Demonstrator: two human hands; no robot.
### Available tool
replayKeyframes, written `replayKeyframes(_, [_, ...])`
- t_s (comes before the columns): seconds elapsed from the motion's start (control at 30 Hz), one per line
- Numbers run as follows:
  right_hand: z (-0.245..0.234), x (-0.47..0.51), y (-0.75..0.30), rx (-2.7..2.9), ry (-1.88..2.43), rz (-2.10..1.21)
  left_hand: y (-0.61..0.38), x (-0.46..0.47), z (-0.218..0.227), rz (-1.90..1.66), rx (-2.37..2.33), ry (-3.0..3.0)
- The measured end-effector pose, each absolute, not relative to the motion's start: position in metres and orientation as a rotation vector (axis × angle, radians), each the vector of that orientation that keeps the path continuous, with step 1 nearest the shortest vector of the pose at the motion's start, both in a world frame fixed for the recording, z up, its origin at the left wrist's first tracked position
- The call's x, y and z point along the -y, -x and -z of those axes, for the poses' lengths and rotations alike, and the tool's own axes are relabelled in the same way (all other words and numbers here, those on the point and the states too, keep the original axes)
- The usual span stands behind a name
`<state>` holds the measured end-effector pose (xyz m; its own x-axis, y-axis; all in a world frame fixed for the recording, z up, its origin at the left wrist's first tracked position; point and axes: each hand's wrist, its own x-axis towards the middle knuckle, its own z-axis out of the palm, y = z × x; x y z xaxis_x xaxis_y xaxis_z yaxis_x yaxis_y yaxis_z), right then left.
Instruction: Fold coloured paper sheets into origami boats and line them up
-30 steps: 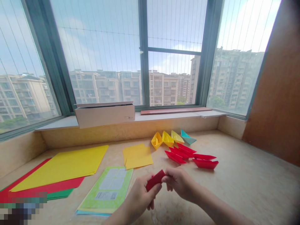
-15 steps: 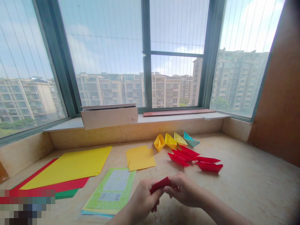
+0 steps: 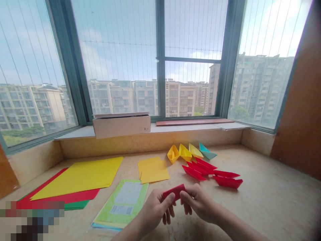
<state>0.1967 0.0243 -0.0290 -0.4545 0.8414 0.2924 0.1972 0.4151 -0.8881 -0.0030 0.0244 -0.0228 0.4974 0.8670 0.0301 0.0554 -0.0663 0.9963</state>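
Note:
Between both hands, above the stone counter, is a small piece of folded red paper [image 3: 177, 191]. My left hand [image 3: 157, 206] pinches its left end, thumb on top, with the lower fingers curled beneath. At the other end, my right hand [image 3: 197, 201] grips it between thumb and fingers. Just beyond the hands stand several red paper boats [image 3: 228, 181]. Behind these is a row of yellow paper boats [image 3: 185, 152] with a teal paper boat [image 3: 207, 152] at its right end. Square orange-yellow sheets [image 3: 154, 170] lie left of the boats.
A green paper packet [image 3: 122, 201] lies close to my left forearm. Large yellow sheets [image 3: 82, 177] cover red sheets [image 3: 82, 195] and a green sheet [image 3: 77, 205] at the left. On the window ledge rest a white box [image 3: 121, 126] and a reddish-brown board [image 3: 194, 122].
My right thumb and fingers have shifted on the folded red paper, and more of its face now shows between the hands. The whole view has moved slightly; the boats and sheets stay put.

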Motion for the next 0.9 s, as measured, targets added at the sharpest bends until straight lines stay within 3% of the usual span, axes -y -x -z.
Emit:
replayKeyframes(0.3, [0.022, -0.02, -0.192, 1.851, 0.736, -1.255, 0.007, -0.029, 0.027, -0.809, -0.865, -1.596])
replayKeyframes(0.9, [0.025, -0.023, -0.19, 1.662, 0.864, -1.249, 0.003, -0.016, 0.017, -0.859, -0.908, -1.702])
